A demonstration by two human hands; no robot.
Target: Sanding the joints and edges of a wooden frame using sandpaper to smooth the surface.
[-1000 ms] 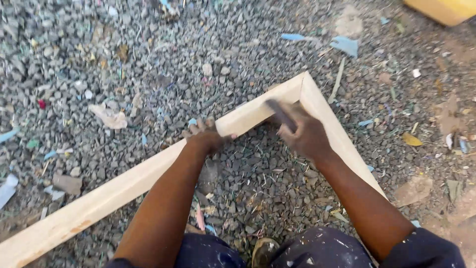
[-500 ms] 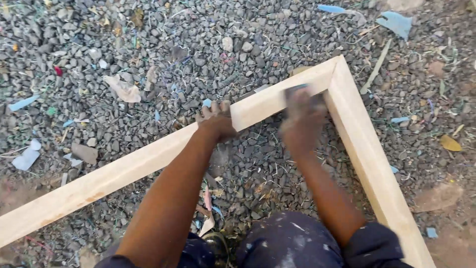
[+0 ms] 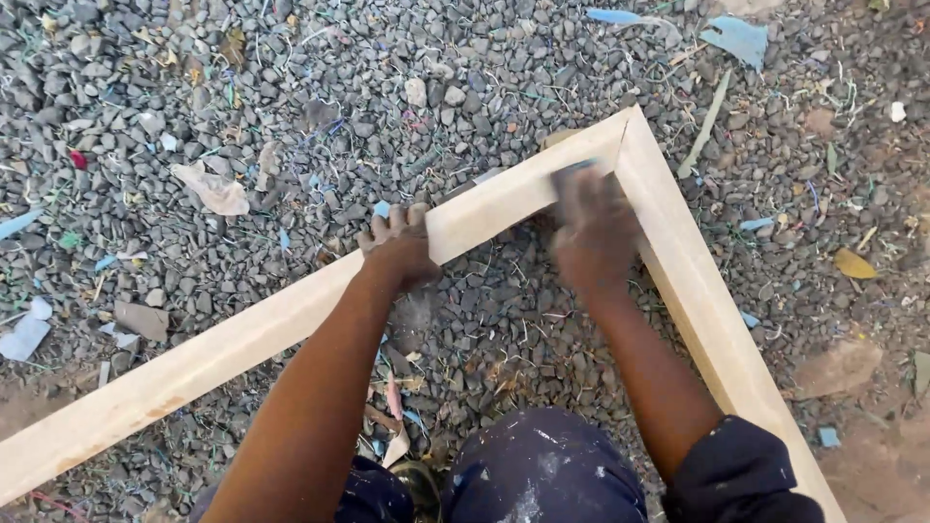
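Frame: the wooden frame point(image 3: 291, 315) lay flat on the gravel, two pale battens meeting in a mitred corner just above my right hand; one batten ran down-left under my left hand, the other down-right beside my right forearm.
Left hand: my left hand point(image 3: 399, 244) pressed on the long batten, fingers point(image 3: 386, 221) hooked over its far edge and curled down on the wood, clamped on the frame.
Right hand: my right hand point(image 3: 593, 230) was blurred inside the angle of the corner, just below the joint. A dark blurred shape point(image 3: 572, 171) showed at its top against the batten; I could not tell what it was, nor whether my fist was clenched or loose.
Between my hands: a short stretch of bare batten.
Below my grip: my knees in dark blue paint-flecked trousers point(image 3: 542, 470).
Around: grey gravel point(image 3: 291, 87) strewn with shavings; a pale scrap point(image 3: 213, 190) up-left of my left hand, blue scraps point(image 3: 738, 37) beyond the corner, a yellow leaf point(image 3: 854, 263) well right of my right hand.
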